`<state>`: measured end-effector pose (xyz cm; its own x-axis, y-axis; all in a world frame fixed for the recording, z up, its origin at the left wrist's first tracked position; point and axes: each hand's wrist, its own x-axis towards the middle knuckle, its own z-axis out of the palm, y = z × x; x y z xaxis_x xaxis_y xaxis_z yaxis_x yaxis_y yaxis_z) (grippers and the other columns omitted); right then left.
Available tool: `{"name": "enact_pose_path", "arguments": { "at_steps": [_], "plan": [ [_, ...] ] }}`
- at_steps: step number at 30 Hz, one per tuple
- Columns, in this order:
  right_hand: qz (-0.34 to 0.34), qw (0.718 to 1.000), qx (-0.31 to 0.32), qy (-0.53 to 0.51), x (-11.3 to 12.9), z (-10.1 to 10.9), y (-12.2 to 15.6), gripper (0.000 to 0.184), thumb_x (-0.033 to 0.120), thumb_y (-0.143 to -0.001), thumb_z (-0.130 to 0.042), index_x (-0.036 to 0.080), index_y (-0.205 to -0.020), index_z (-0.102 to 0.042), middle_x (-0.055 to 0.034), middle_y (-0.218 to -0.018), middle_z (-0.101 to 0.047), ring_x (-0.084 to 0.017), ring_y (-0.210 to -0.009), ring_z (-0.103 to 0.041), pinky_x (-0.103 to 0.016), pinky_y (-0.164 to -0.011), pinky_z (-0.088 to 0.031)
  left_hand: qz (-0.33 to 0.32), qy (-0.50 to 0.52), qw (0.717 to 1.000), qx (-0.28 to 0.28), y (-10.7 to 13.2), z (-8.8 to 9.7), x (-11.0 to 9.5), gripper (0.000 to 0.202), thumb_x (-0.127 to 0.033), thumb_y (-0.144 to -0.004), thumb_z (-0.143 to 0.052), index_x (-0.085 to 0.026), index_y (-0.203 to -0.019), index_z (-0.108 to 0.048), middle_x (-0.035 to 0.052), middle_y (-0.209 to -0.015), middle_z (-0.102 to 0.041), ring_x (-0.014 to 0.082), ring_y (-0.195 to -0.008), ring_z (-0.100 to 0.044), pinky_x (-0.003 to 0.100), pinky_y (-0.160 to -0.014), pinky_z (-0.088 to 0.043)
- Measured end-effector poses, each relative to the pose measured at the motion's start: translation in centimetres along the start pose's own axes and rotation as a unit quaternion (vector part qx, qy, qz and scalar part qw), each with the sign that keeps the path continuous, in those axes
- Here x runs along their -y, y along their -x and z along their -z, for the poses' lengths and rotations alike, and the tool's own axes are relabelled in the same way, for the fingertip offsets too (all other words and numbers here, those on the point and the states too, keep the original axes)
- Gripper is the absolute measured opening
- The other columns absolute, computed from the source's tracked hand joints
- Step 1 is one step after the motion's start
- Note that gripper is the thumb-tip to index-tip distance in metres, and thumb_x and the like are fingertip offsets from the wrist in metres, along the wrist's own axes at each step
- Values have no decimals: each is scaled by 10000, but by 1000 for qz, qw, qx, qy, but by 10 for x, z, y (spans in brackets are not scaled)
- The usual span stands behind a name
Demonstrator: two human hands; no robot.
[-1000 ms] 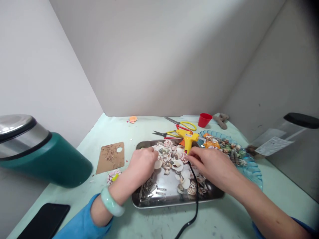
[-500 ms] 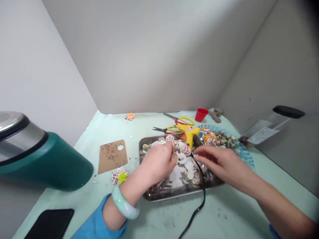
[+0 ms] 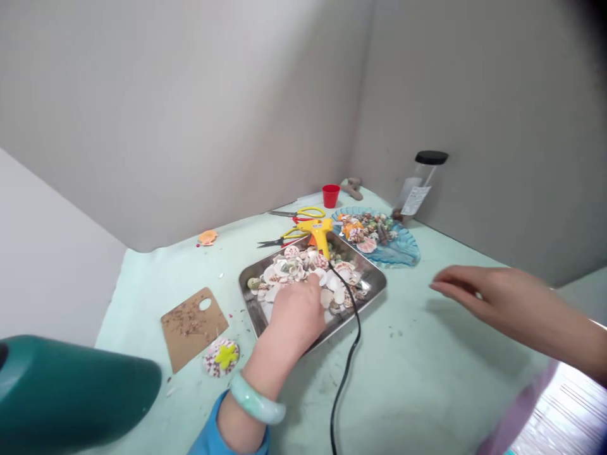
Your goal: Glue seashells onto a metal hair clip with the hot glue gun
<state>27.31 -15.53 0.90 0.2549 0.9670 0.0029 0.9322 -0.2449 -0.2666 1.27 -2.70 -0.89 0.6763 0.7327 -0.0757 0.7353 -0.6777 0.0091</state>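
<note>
My left hand [image 3: 296,315] is over the front of a metal tray [image 3: 379,283], its fingers curled and mostly hidden behind the knuckles. A flower-like cluster of pale shells [image 3: 291,269] shows just beyond it; I cannot tell whether the hand holds it. White and speckled shells [image 3: 337,284] fill much of the tray. A yellow hot glue gun [image 3: 318,229] rests at its back edge, its black cord [image 3: 351,351] running forward. My right hand [image 3: 478,292] hovers over the table right of the tray, thumb and fingertips pinched together; anything between them is too small to make out.
Two pairs of scissors [image 3: 310,212] and a red cup [image 3: 331,196] are behind the tray. A blue dish [image 3: 403,248] holds small shells. Left are a brown card [image 3: 190,325], a shell with a yellow-green flower [image 3: 224,356] and a green bottle [image 3: 85,392]. A clear jar [image 3: 417,189] stands right.
My right hand has moved away from the glue gun, out to the right past the tray, and its fingers have closed. My left hand stays over the tray. The view has turned right.
</note>
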Motion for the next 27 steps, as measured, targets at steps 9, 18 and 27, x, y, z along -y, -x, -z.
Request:
{"name": "enact_pose_path", "arguments": {
  "at_steps": [9, 18, 27],
  "plan": [
    [142, 987, -12, -74, 89, -33, -95, 188, 303, -860, -515, 209, -1005, -590, -30, -916, -705, -179, -811, -648, -243, -702, -429, 32, -5, 999, 7, 6, -2, -8, 218, -81, -734, -406, -145, -886, -548, 125, -755, -686, 281, -690, -666, 361, -597, -494],
    [105, 990, -53, -77, 108, -72, -141, 231, 306, -816, -547, 150, -968, -469, -121, -819, -667, -272, -731, -649, -304, -596, -405, 97, 66, 993, -29, 5, 14, 1, 220, -183, -896, -318, -129, -1011, -497, 108, -727, -675, 262, -681, -657, 326, -582, -466],
    [102, 975, -25, -195, 102, -80, -154, 259, 296, -786, -553, 182, -991, -444, -59, -833, -661, -204, -743, -641, -279, -650, -442, 31, 54, 998, -18, -2, -7, 5, 213, -178, -877, -366, -195, -773, -552, 44, -702, -651, 218, -633, -641, 300, -573, -463]
  ]
}}
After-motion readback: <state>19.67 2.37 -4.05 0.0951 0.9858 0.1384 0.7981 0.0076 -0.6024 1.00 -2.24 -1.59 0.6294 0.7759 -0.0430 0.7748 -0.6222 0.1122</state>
